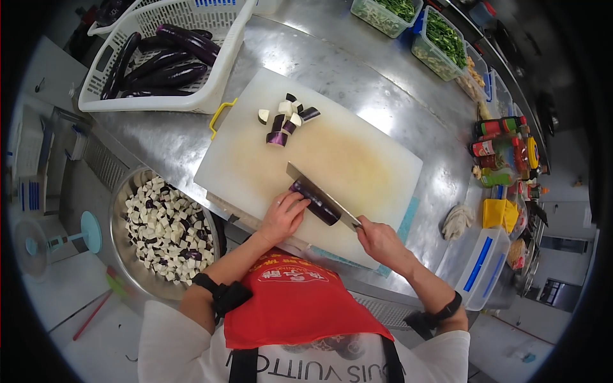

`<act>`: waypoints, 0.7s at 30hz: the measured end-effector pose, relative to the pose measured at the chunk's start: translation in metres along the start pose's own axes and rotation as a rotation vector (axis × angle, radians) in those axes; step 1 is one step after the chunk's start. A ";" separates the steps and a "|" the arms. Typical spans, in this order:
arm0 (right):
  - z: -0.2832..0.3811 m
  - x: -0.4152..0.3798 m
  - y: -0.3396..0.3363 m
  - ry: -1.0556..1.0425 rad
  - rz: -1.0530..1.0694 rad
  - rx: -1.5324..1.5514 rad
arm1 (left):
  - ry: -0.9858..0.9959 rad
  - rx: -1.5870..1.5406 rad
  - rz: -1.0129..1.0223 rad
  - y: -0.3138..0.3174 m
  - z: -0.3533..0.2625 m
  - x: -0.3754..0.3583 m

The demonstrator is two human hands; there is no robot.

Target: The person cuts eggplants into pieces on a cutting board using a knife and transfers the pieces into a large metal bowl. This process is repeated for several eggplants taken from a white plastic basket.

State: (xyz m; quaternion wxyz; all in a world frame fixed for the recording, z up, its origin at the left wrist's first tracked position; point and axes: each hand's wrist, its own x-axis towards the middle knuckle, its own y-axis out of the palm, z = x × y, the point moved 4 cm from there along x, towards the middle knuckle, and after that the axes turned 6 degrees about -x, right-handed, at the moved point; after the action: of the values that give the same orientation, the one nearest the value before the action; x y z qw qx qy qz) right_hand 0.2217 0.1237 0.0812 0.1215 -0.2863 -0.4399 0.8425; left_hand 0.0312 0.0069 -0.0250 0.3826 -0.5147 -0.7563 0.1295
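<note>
A thick length of dark purple eggplant (319, 205) lies on the white cutting board (364, 147). The fingers of my left hand (285, 216) press on its near left end, bent and closed against it. My right hand (383, 242) is wrapped round the handle of a kitchen knife (337, 205). Its blade runs along the far side of the eggplant, right beside the skin. Farther up the board sits a small pile of cut eggplant chunks (278, 125) with white flesh and purple skin.
Left of the board, a metal bowl (117, 220) holds many eggplant cubes. A white basket (220, 83) of whole eggplants stands at the back left. Tubs of chopped greens (444, 41), sauce bottles (498, 145) and a crumpled cloth (457, 221) line the right side.
</note>
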 end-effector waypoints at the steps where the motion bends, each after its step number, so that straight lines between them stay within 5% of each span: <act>1: -0.004 0.005 0.010 -0.007 -0.051 -0.006 | 0.009 -0.001 -0.007 0.001 0.001 0.001; 6: -0.008 0.004 0.038 -0.026 -0.182 0.018 | 0.024 0.023 0.005 0.001 -0.004 0.002; 14: 0.003 -0.019 -0.007 0.042 -0.336 0.210 | -0.084 0.006 -0.019 -0.009 0.008 0.014; 17: -0.006 -0.022 -0.003 0.132 -0.398 0.244 | 0.122 0.114 0.144 -0.023 -0.012 0.059; 21: -0.017 -0.026 0.000 0.205 -0.439 0.243 | 0.051 0.144 0.449 -0.003 0.015 0.054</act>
State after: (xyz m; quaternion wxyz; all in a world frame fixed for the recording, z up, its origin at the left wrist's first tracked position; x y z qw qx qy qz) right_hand 0.2530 0.1226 0.0833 0.3785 -0.2510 -0.3725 0.8093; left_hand 0.0083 0.0559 -0.0094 0.3989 -0.6445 -0.6016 0.2521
